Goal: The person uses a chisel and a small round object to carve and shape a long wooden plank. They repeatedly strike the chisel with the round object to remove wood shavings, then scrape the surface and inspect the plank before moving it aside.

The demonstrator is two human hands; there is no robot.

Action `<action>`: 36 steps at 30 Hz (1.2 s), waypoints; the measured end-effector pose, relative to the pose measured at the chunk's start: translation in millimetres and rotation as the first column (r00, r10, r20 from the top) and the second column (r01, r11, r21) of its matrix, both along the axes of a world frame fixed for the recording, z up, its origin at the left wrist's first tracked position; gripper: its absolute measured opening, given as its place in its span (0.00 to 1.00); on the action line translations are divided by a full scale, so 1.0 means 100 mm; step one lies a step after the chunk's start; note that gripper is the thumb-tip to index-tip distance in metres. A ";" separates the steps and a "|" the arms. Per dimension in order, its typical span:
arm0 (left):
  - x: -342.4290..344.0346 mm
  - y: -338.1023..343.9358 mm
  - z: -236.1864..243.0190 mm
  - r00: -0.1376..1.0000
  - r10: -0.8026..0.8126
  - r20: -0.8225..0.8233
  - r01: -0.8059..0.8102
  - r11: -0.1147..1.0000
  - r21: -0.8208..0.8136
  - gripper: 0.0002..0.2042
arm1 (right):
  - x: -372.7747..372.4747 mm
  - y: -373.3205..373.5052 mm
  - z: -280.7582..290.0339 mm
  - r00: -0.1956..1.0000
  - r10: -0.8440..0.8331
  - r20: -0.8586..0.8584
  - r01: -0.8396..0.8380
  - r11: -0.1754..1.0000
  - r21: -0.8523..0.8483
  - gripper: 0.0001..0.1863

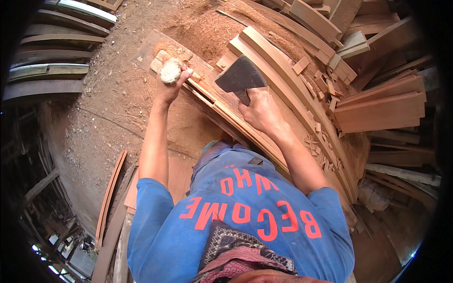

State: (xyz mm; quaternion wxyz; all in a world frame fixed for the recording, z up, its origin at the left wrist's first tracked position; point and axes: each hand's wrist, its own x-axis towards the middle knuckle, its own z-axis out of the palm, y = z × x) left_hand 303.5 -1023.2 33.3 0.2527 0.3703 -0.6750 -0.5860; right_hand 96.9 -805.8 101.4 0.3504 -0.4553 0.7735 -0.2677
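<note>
Dark blade (241,75) in right hand (261,111), red-lettered shirt (252,195)

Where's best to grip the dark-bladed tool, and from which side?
Probably the narrow stem just below the blade, from the picture's lower right, where the right hand grips: the blade flares broad and flat beyond the fist.

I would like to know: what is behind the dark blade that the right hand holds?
Past the dark blade, held in the right hand, curved wooden beams show at its upper right. Whatever lies directly behind the blade is covered, so it cannot be told.
</note>
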 end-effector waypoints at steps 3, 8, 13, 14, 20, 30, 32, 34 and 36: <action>0.04 0.02 -0.03 1.000 -0.017 0.011 0.016 1.000 0.011 0.10 | 0.00 -0.01 0.04 1.000 0.023 0.003 -0.023 1.000 -0.005 0.12; 0.13 0.13 -0.16 0.995 -0.047 0.085 0.051 0.998 -0.035 0.11 | -0.01 -0.21 0.37 0.996 0.091 0.002 -0.091 0.992 -0.084 0.12; 0.21 0.33 -0.36 0.987 -0.080 0.140 0.098 0.987 -0.125 0.14 | 0.33 -0.47 0.34 0.994 0.104 -0.021 -0.102 0.883 -0.459 0.08; 0.23 0.30 -0.48 0.982 -0.132 0.138 0.153 0.977 -0.152 0.15 | 0.41 -0.52 0.13 0.993 0.106 -0.057 -0.120 0.834 -0.539 0.08; 0.53 -0.10 -1.01 0.936 0.066 0.347 -0.108 0.989 0.101 0.12 | 0.35 -0.54 -0.22 0.956 0.269 -0.120 -0.269 0.963 0.018 0.09; -0.11 0.14 -0.07 0.998 0.003 0.060 -0.013 0.986 0.167 0.10 | -0.09 -0.20 -0.04 0.992 0.124 0.014 -0.125 0.977 0.171 0.16; -0.13 0.15 -0.08 0.992 -0.006 0.129 -0.011 0.991 0.132 0.10 | -0.12 -0.21 0.01 0.993 0.120 0.018 -0.122 0.980 0.157 0.15; -0.14 0.16 -0.11 0.984 -0.005 0.181 -0.021 0.990 0.137 0.10 | -0.15 -0.23 0.11 0.994 0.110 0.016 -0.111 0.988 0.108 0.13; -0.20 0.20 -0.07 0.981 -0.020 0.194 0.020 1.000 0.005 0.11 | -0.19 -0.27 0.20 0.996 0.088 0.002 -0.088 0.996 0.021 0.12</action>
